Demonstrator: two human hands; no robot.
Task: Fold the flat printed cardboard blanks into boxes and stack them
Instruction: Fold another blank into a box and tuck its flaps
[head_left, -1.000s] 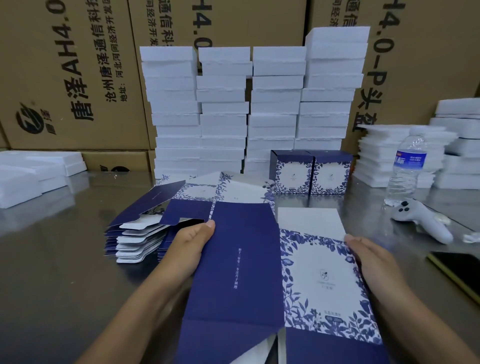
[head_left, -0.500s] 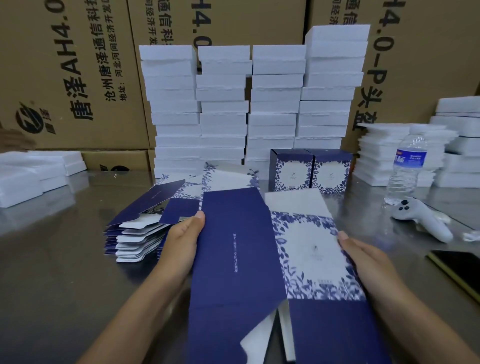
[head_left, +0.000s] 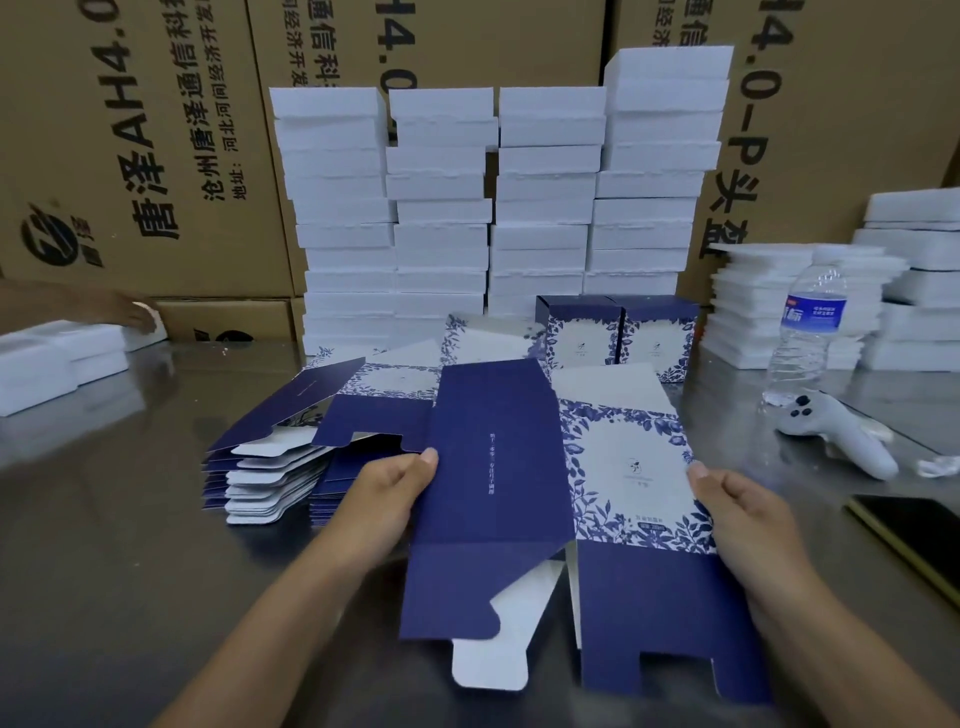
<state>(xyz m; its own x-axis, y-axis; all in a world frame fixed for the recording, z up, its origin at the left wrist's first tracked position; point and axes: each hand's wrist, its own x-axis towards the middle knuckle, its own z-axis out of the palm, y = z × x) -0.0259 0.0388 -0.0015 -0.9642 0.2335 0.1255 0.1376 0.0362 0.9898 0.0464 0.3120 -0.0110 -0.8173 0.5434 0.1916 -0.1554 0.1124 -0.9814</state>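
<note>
Cardboard blank (head_left: 498, 467) raised higher above bench (head_left: 104, 545), left hand (head_left: 387, 486) gripping navy edge, right hand (head_left: 748, 514) gripping floral edge

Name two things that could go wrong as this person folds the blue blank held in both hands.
The left hand and right hand grip the blank only by its side edges, so it may crease off its fold lines. The white flap hanging underneath could catch on the table and bend.

Open table (head_left: 93, 545) left of blank pile (head_left: 270, 478); controller (head_left: 836, 434), phone (head_left: 914, 535) (bottle (head_left: 808, 327) behind) on right.
</note>
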